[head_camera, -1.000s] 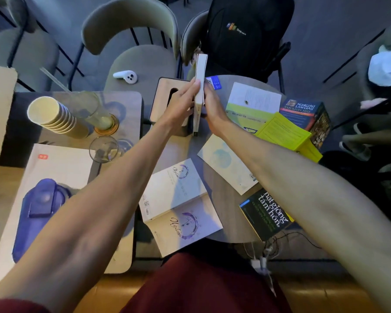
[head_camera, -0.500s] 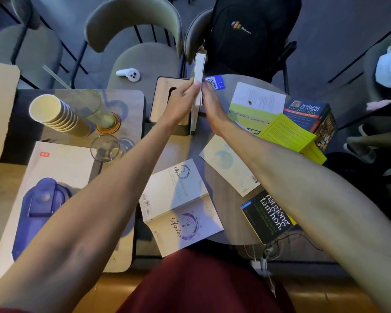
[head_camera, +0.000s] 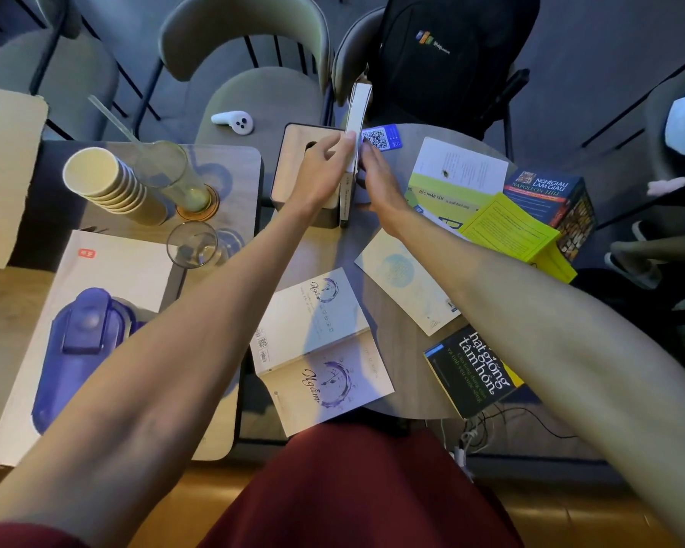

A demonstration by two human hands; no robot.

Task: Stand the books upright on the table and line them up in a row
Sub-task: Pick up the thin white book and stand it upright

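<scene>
While left grip (head_camera: pixel 317 176) and right grip (head_camera: pixel 378 179) press flat-fingered on the upright book (head_camera: pixel 358 108), its covers hide — edge-on.

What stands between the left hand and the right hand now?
A white book, upright on the table, stands between them; the left hand and the right hand touch its two covers with straight fingers. The head view shows this.
</scene>
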